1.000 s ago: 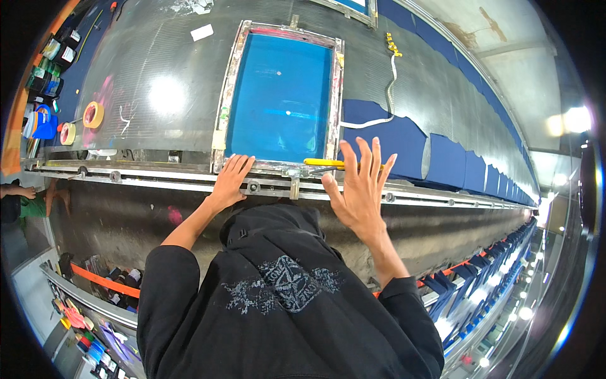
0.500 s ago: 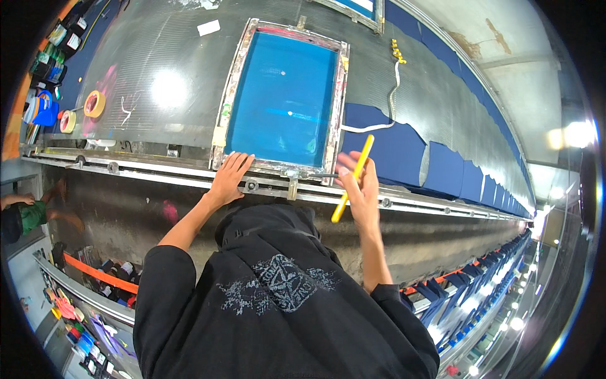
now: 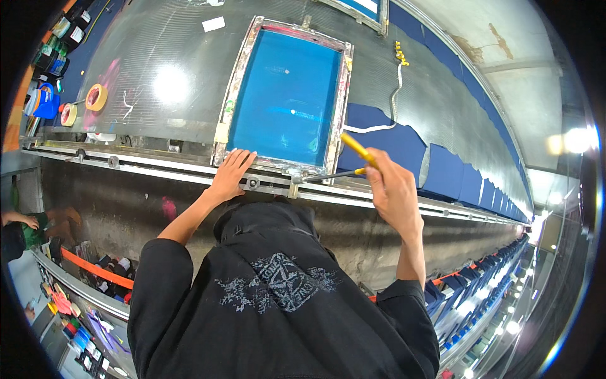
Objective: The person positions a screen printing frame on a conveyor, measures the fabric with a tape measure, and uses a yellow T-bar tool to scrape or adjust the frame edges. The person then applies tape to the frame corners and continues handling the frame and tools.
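Note:
My left hand (image 3: 230, 177) rests with fingers spread on the near edge of the screen frame (image 3: 345, 104), whose mesh (image 3: 284, 88) is blue. My right hand (image 3: 392, 189) is closed around a yellow-handled tool (image 3: 357, 146), raised to the right of the frame. A dark metal rod (image 3: 325, 177) with a yellow end runs from the clamp (image 3: 295, 177) at the near rail toward that hand; whether it joins the held tool I cannot tell. Navy fabric pieces (image 3: 442, 170) lie along the table to the right.
Tape rolls (image 3: 96, 96), bottles and a blue container (image 3: 47, 101) sit at the left. A white strap (image 3: 372, 128) with yellow pieces lies beyond the frame. A metal rail (image 3: 126, 160) edges the table. A co-worker's hand (image 3: 28, 221) shows far left; hanging navy items (image 3: 486, 271) line the right.
My right hand has closed on the yellow tool, lifted it upright, then tilted it leftward and moved right. My left hand stays on the frame edge.

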Demonstrator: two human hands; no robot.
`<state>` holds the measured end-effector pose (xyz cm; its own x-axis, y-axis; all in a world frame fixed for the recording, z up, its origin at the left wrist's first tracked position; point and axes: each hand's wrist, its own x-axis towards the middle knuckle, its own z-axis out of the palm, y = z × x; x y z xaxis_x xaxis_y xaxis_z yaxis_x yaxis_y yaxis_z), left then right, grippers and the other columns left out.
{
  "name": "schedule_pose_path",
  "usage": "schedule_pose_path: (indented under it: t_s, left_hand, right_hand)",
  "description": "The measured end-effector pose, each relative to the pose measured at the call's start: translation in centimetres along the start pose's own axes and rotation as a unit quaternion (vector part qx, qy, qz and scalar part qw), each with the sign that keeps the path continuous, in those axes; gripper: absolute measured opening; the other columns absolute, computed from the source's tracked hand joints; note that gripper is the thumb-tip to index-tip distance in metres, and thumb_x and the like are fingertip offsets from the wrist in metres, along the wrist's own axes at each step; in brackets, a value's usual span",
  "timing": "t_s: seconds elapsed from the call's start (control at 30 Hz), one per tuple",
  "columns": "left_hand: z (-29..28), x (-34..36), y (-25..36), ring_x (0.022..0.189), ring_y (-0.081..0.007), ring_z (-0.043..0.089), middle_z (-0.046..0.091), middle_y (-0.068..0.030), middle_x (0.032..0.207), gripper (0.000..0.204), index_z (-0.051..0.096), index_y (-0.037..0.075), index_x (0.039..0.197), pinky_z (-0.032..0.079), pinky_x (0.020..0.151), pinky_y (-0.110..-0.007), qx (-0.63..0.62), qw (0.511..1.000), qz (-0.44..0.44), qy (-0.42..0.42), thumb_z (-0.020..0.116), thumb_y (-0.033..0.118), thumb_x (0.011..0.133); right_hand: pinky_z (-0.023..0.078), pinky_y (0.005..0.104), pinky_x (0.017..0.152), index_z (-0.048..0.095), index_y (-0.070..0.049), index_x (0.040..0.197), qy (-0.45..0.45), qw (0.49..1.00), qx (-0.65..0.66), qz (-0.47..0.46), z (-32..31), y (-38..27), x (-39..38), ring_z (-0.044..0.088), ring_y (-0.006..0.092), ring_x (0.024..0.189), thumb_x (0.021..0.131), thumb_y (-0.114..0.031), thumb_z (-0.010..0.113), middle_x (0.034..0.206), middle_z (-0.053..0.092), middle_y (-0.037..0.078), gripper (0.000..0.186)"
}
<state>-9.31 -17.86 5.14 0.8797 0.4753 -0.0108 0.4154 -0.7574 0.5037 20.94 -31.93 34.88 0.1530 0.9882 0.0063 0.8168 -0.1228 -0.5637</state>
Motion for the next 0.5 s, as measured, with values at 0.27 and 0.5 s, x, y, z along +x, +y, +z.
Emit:
schedule_pose_path:
  t_s: [0.27, 0.5]
  left_hand:
    - [-0.1, -0.4, 0.0, 0.144, -0.0376, 0.038, 0.044, -0.0172, 0.149, 0.129, 0.031, 0.005, 0.159, 0.026, 0.128, -0.049, -0.004, 1.0, 0.0, -0.008, 0.099, 0.017, 0.049]
    - [-0.1, -0.5, 0.0, 0.144, -0.0377, 0.038, 0.044, -0.0171, 0.149, 0.129, 0.031, 0.006, 0.159, 0.026, 0.127, -0.049, -0.002, 1.0, -0.002, -0.009, 0.099, 0.017, 0.05]
  right_hand:
    - [0.055, 0.0464, 0.07, 0.059, -0.004, 0.129, -0.004, 0.997, -0.047, -0.067, 4.7, -0.8, -0.1, 0.069, 0.0375, 0.085, 0.097, -0.004, 0.064, 0.094, 0.07, 0.017, 0.032]
    - [0.055, 0.047, 0.068, 0.06, -0.004, 0.128, 0.031, 0.996, -0.039, -0.069, 5.6, -0.8, 0.1, 0.069, 0.0372, 0.08, 0.095, -0.002, 0.065, 0.093, 0.07, 0.017, 0.033]
